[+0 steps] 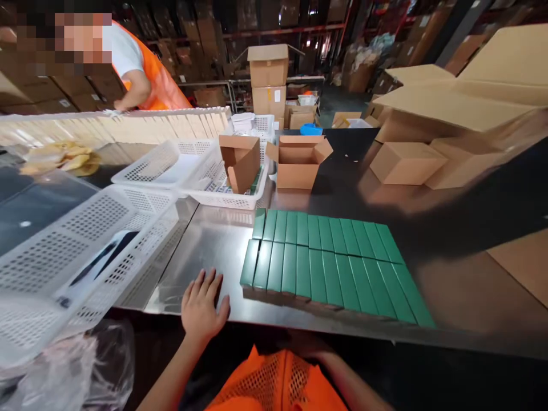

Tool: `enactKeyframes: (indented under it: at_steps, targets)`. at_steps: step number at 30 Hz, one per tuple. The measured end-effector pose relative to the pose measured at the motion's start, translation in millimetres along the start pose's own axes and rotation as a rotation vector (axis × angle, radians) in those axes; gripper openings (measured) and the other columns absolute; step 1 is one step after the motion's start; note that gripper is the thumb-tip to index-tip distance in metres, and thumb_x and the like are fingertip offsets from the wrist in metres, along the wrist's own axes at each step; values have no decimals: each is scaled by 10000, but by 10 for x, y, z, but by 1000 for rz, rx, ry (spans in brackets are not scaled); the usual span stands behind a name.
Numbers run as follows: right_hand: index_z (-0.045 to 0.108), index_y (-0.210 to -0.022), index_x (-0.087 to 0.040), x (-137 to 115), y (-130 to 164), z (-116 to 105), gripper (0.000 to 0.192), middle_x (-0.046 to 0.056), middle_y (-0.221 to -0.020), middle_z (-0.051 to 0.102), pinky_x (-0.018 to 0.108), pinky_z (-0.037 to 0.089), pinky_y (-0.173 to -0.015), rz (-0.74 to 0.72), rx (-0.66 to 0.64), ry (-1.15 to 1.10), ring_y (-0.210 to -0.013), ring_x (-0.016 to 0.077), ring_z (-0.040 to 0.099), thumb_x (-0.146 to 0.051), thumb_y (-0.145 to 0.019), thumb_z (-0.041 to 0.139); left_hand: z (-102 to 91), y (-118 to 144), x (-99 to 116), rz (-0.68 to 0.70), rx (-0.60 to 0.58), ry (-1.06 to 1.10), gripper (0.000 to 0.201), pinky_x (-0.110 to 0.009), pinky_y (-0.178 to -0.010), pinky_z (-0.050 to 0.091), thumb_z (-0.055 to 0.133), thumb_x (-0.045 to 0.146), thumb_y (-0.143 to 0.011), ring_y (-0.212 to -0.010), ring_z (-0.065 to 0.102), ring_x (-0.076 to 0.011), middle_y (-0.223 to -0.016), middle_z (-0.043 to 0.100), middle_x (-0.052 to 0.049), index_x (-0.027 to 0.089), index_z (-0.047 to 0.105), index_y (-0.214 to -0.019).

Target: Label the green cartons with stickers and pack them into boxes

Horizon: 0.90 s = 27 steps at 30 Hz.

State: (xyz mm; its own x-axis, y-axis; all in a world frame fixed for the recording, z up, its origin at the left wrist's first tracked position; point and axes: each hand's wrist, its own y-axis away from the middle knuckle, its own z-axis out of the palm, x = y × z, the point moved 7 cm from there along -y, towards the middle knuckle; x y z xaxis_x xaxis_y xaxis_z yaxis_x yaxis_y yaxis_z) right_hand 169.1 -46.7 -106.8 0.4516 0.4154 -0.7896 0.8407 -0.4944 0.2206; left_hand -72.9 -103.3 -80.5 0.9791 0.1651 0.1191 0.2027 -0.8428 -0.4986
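Steel tabletop (201, 240), green boxes (329, 274), unreadable carton label (277, 96)

A warehouse packing area is indicated by the racks (317, 27) seen beyond the desk (209, 234), by the brown boxes piled around them and by the carton stack (269, 77) raised behind the desk. White baskets (98, 220) are lined up at the desk's left; on the desk, green boxes (331, 274) are laid in two rows. At its right, a large carton (462, 103) is opened out. Beyond its left part, an orange vest (160, 77) is worn by a co-worker (139, 88).
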Motion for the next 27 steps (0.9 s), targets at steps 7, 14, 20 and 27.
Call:
enactKeyframes:
  at_steps: [7,14,20,27]
  targets:
    - [641,-1355,-295,-213,870,-404,449,69,-1344,682,403,543,-1038,-25,132,-77,-1227,269,656,-469,-941,620,-74,-60,45,-71,-75,93,474,-565,-1054,411,552,376,-869,-1343,541,-414,-1394,651,-149,147,710,-1253]
    - [724,-995,-259,-236,1794,-1339,199,53,-989,755,375,564,-891,63,1223,298,-944,252,724,-425,-938,630,-549,-1056,-342,-153,-69,262,404,-453,-1032,474,542,444,-875,-1135,655,-332,-1154,747,-139,170,713,-1118]
    - [699,-995,-247,26,1952,-1154,261,56,-950,754,411,566,-851,139,1262,368,-836,258,731,-480,-948,589,-518,-2802,-855,-484,-173,75,434,-536,-1037,412,563,350,-872,-1270,545,-415,-1095,752,-186,135,657,-1237]
    - [696,-1079,-245,138,2005,-942,310,59,-1035,756,350,595,-737,387,1187,450,-929,252,737,-496,-975,546,115,-3566,-1029,-645,-202,55,174,-647,-1055,286,728,129,-647,-1209,550,-482,-1044,716,-279,83,698,-811]
